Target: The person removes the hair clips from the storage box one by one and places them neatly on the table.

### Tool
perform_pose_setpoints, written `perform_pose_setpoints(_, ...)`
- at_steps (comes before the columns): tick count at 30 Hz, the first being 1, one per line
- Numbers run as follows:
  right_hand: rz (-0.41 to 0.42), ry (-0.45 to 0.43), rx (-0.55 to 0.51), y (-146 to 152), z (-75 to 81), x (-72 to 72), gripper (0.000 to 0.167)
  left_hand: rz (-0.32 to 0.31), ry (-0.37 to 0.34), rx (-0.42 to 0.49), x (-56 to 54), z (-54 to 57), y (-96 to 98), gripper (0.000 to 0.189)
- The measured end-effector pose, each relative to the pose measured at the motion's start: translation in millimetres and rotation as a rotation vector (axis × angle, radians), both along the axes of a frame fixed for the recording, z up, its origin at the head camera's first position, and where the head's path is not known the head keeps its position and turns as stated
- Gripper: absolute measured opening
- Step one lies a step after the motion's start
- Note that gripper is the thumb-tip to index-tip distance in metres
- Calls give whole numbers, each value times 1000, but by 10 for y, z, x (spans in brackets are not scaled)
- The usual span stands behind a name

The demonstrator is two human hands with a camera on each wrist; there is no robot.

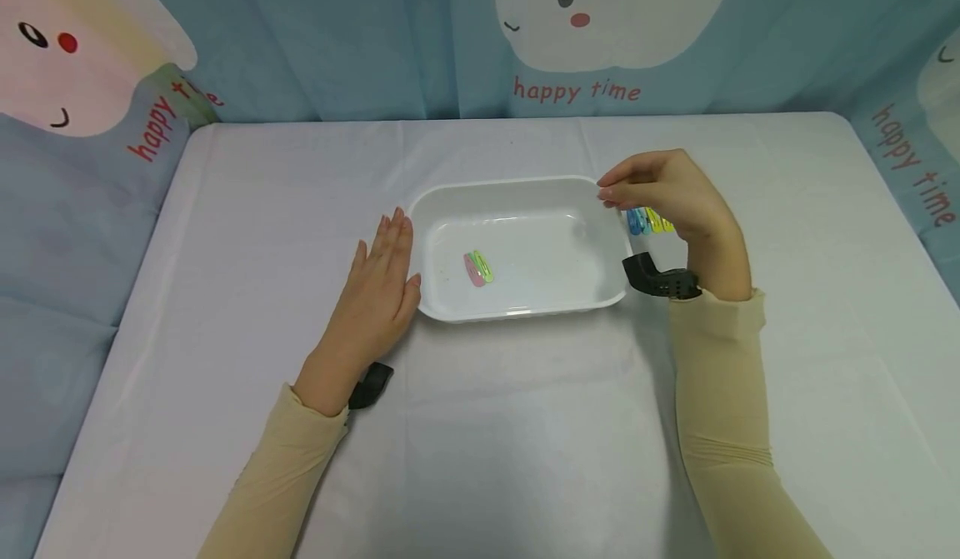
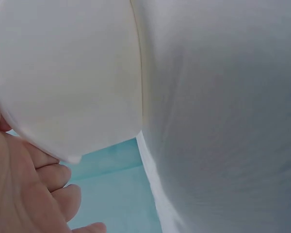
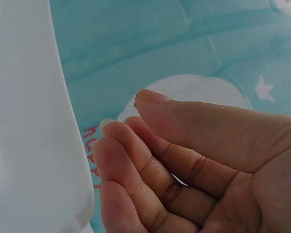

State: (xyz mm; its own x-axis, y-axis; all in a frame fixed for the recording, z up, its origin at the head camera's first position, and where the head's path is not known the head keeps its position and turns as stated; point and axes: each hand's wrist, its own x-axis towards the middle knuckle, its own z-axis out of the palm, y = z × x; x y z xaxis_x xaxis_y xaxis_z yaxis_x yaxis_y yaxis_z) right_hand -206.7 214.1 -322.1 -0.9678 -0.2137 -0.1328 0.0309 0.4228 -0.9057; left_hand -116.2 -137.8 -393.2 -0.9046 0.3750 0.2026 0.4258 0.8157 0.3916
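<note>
A white rectangular tray [image 1: 525,309] lies on the table. Against its left rim rests my left hand [image 1: 378,292], its fingers straight and the thumb touching the edge; the left wrist view shows this hand [image 2: 34,189] beside the tray's outer wall [image 2: 72,73]. Inside the tray, left of centre, lie a pink clip [image 1: 474,270] and a green clip [image 1: 482,266]. My right hand [image 1: 667,188] hovers over the tray's right rim with loosely bent fingers. Nothing shows between thumb and fingers of this hand [image 3: 184,160]. Partly beneath it, blue and yellow clips [image 1: 648,221] lie outside the tray.
A white cloth [image 1: 510,426] covers the table. Behind and at the sides hangs a blue curtain [image 1: 360,34] with white cartoon figures and red lettering. Black straps sit on both wrists, the right one [image 1: 660,280] close to the tray's right edge.
</note>
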Motion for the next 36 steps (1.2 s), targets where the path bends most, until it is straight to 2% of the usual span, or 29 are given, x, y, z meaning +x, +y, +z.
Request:
perform_pose_setpoints(8,37,-26,14,-69,24,19,20,9,52,-127,15,35,10,59)
perform_pose_setpoints(16,86,-3,11,-150,-2,18,18,-1,16,-92,13,44,1,58)
perform_pose_setpoints(27,127,-29,48,-255,-20,21,15,-12,22,-67,0,46,11,58)
perform_pose_setpoints(36,179,-32,5,-339,-42,18,16,-14,12,-71,9,54,-8,58)
